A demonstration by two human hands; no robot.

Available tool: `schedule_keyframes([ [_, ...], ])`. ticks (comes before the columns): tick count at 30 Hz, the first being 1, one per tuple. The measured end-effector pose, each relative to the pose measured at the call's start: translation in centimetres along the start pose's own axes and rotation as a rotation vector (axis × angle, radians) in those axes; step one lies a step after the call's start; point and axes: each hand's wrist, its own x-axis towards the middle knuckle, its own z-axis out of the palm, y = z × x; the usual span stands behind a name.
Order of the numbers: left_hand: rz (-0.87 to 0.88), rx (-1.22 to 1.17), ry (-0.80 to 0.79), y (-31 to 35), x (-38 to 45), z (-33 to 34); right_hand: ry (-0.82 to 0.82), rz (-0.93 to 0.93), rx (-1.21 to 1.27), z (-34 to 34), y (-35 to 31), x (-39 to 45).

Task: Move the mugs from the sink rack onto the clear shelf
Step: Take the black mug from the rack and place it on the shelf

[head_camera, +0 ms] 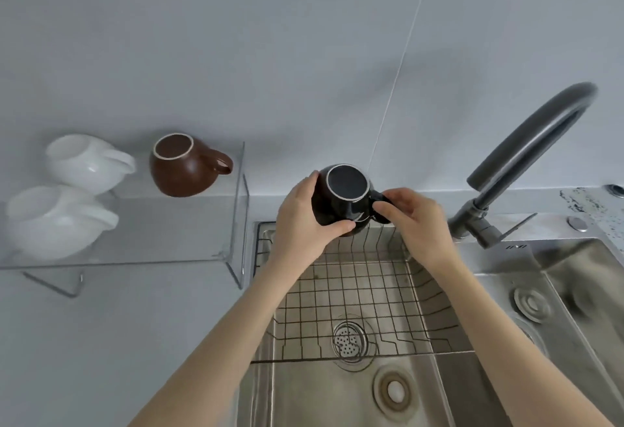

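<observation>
Wide steel sink (422, 389) down below, wire sink rack (364, 295) sitting in it and now bare of mugs, and off to the left the clear shelf (189, 224) standing on the worktop (118, 342) with a brown mug (184, 168) and two white mugs, one behind (86, 164) and one in front (55, 220), all upside down. The last one, the black mug (344, 198), is up in the air over the rack's back edge, base upward, between sink and shelf. The risk from here, I'd say, is the shelf's transparent end wall: hard to read, and a swing left could clip it, or knock the brown mug beside the free spot. A glazed mug carried inverted could also slip. Left hand (304, 210) is wrapped round the body, fingers curled and closed on it; right hand (410, 217) is pinched shut on the handle.
</observation>
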Motion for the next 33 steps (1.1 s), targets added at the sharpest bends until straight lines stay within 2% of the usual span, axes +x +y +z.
schedule_keyframes([
  [11,-0.055,0.000,0.286,-2.5,-4.4,-14.0,-0.230,-0.180,0.056,11.3,-9.0,-0.7],
  [20,-0.139,0.079,0.289,-7.2,-4.9,-18.8,-0.312,-0.166,0.024,18.3,-9.6,0.3],
  [25,-0.154,0.153,0.270,-9.3,-4.1,-18.8,-0.339,-0.139,-0.003,19.5,-9.2,0.8],
  [33,-0.169,0.113,0.236,-10.6,-3.8,-18.9,-0.367,-0.097,0.004,20.4,-8.4,1.1],
])
